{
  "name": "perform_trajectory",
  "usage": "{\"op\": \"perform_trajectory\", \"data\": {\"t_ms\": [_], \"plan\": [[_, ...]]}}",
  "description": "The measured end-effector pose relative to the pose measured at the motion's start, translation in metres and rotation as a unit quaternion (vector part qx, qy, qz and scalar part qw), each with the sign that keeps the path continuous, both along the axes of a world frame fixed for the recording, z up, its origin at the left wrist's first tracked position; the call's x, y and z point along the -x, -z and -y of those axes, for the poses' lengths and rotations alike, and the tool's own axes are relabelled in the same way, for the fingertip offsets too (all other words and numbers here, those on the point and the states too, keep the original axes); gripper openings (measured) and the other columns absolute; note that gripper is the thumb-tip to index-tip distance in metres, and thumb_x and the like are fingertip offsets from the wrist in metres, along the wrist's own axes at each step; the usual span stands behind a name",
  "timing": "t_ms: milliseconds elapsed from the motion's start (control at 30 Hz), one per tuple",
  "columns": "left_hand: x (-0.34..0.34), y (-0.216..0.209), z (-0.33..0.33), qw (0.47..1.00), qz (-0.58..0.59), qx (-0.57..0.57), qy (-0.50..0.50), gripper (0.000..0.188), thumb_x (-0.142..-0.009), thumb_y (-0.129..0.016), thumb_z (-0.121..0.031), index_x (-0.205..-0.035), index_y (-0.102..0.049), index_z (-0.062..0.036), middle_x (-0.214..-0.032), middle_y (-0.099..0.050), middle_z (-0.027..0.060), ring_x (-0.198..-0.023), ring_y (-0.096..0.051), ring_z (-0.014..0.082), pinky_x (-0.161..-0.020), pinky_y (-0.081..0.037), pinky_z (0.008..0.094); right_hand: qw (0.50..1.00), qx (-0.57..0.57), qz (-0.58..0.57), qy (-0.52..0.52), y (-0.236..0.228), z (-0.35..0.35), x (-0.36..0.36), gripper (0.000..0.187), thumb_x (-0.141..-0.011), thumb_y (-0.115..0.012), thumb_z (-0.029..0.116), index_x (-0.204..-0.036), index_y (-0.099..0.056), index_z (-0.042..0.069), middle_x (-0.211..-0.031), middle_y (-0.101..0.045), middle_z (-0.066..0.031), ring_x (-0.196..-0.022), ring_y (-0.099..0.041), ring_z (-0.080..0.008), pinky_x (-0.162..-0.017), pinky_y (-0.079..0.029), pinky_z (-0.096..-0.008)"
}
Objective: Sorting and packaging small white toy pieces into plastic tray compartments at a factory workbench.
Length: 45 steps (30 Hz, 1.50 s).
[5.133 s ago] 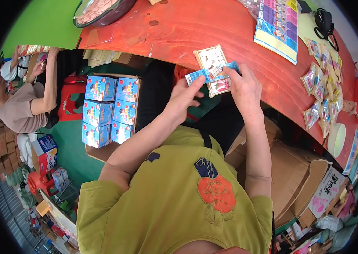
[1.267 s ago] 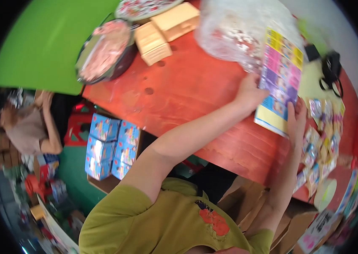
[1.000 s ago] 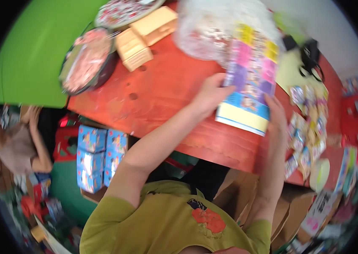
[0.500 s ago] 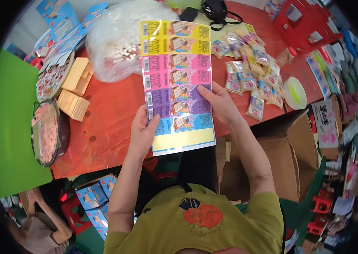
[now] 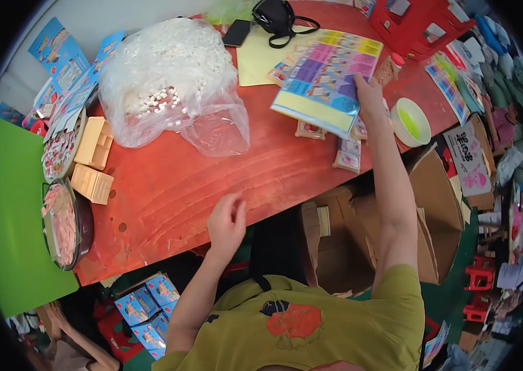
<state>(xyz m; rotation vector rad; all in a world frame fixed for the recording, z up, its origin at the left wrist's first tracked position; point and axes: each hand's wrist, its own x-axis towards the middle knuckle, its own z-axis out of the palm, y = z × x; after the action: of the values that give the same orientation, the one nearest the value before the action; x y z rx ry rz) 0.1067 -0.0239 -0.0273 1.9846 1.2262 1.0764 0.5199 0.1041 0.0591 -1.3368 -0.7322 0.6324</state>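
My right hand [image 5: 369, 99] grips the near right edge of a printed label sheet [image 5: 326, 83], banded in yellow, pink, purple and blue with a pale strip along its near edge. The sheet lies slanted over the small clear packets [image 5: 348, 154] on the right side of the table, hiding most of them. Close to the front edge of the red table [image 5: 175, 191], my left hand [image 5: 227, 224] hovers with nothing in it. Its fingers are loosely curled, with a gap between them and the thumb.
A clear bag of small white pieces [image 5: 162, 68] fills the back middle. Two little wooden boxes [image 5: 94, 142] and a dark basket [image 5: 85, 229] stand left. Rightward are a lidded jar [image 5: 388, 70], a bowl [image 5: 398, 123] and a cardboard box [image 5: 437, 216]. Another person's arms [image 5: 82, 343] show lower left.
Both hands held the sheet in front of me. The left hand has let go and dropped nearer the table edge. The right hand has carried the sheet right and away, over the packets.
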Motion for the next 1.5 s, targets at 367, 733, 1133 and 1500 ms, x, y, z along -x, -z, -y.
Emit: {"op": "perform_trajectory", "data": {"t_ms": [367,733,1133,1500], "plan": [[-0.003,-0.016,-0.001,0.998,-0.028,-0.063,0.005,0.03,-0.077,-0.077,-0.014,-0.103,-0.066,-0.0031,-0.099,-0.068,0.0121,-0.072,-0.064,0.0241,-0.063,-0.053,0.0325,0.943,-0.046,0.329,0.018,0.051,-0.146,-0.141,0.036,-0.095,-0.062,0.029,-0.12,-0.06,0.002,-0.11,-0.068,-0.0122,-0.095,-0.068,-0.0253,-0.074,-0.057,-0.0465],[0.019,-0.013,0.001,0.973,0.172,0.153,0.007,0.019,-0.088,-0.07,-0.009,-0.105,-0.063,-0.0044,-0.09,-0.063,0.0068,-0.077,-0.063,0.0164,-0.062,-0.05,0.0283,0.801,-0.221,0.491,-0.262,0.022,-0.119,0.285,0.028,-0.097,-0.058,0.013,-0.122,-0.061,0.002,-0.122,-0.062,-0.0163,-0.116,-0.057,-0.0337,-0.102,-0.043,-0.0391],[0.221,-0.018,-0.121,0.834,0.252,0.011,-0.49,0.057,-0.093,-0.057,-0.011,-0.142,-0.033,0.0063,-0.144,-0.039,0.0243,-0.133,-0.041,0.034,-0.111,-0.035,0.0429,0.862,0.042,0.218,-0.456,0.052,-0.099,0.581,0.051,-0.093,-0.06,0.039,-0.117,-0.06,-0.006,-0.098,-0.069,-0.0236,-0.093,-0.067,-0.037,-0.087,-0.051,-0.0424],[0.135,-0.015,-0.023,0.88,0.334,0.081,-0.327,0.062,-0.094,-0.057,-0.009,-0.146,-0.026,0.0044,-0.146,-0.032,0.0213,-0.137,-0.035,0.0308,-0.115,-0.03,0.0391,0.811,0.111,0.275,-0.505,0.045,-0.033,0.464,0.042,-0.097,-0.049,0.031,-0.117,-0.062,-0.004,-0.103,-0.069,-0.0236,-0.099,-0.066,-0.0351,-0.088,-0.049,-0.0393]]}}
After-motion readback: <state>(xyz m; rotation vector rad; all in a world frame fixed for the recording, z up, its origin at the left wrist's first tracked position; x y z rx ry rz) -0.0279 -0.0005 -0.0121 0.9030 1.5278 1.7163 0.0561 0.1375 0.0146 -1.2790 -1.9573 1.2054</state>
